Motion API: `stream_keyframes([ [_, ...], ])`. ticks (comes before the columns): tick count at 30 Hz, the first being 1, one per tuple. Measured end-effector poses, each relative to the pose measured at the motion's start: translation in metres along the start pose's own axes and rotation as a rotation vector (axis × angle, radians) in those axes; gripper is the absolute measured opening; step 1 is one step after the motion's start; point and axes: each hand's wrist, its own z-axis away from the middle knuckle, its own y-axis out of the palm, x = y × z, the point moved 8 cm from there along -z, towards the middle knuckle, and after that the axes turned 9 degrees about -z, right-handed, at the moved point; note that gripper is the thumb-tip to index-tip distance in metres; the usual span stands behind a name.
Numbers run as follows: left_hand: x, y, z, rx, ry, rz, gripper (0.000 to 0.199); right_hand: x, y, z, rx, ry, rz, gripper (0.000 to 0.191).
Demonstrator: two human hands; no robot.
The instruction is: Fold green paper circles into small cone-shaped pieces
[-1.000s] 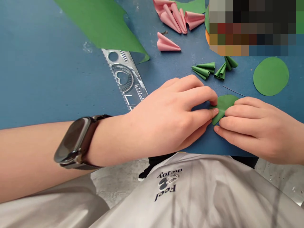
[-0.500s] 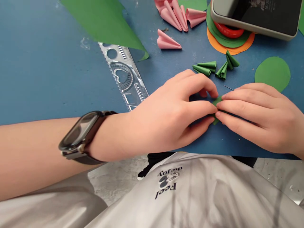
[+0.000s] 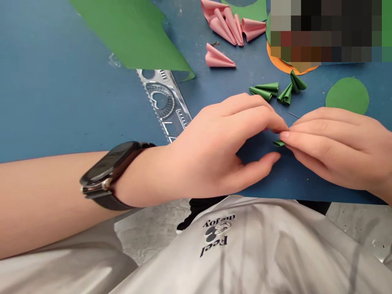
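Observation:
Between the fingertips of my right hand (image 3: 339, 147) is a small piece of green paper (image 3: 278, 143), its end sticking out on the left side. Most of that piece is hidden by the fingers. My left hand (image 3: 226, 147) is open, the thumb spread away from the fingers. Its index fingertip meets the fingertips of my right hand. Just beyond the hands lie several folded green paper cones (image 3: 265, 91). A thin needle (image 3: 293, 115) rests near my right fingers, and a green paper circle (image 3: 347, 96) lies above that hand.
Several pink paper cones (image 3: 220, 59) lie at the back. A large green sheet (image 3: 131, 36) partly covers a clear stencil ruler (image 3: 161, 100) on the blue table (image 3: 55, 94). Orange paper (image 3: 275, 61) shows under a pixelated area at the top right.
My left thumb has come away from the green paper and spread downward. The paper is now mostly covered by my right fingers, with less of it showing.

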Motion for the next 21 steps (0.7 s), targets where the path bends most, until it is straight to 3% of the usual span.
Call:
stream_keyframes([
  [4, -0.002, -0.006, -0.002, -0.055, -0.026, 0.072, 0.007, -0.004, -0.007, -0.002, -0.073, 0.159, -0.096, 0.017],
  [11, -0.013, -0.014, -0.003, -0.138, 0.126, 0.001, 0.010, 0.005, -0.014, 0.001, -0.150, 0.103, -0.036, 0.018],
  [17, -0.018, -0.017, -0.002, -0.175, 0.231, -0.002, 0.011, 0.009, -0.014, 0.003, -0.176, 0.140, 0.012, 0.018],
  [21, -0.018, -0.016, -0.003, -0.145, 0.251, -0.027, 0.012, 0.005, -0.010, 0.001, -0.169, 0.136, -0.026, 0.014],
])
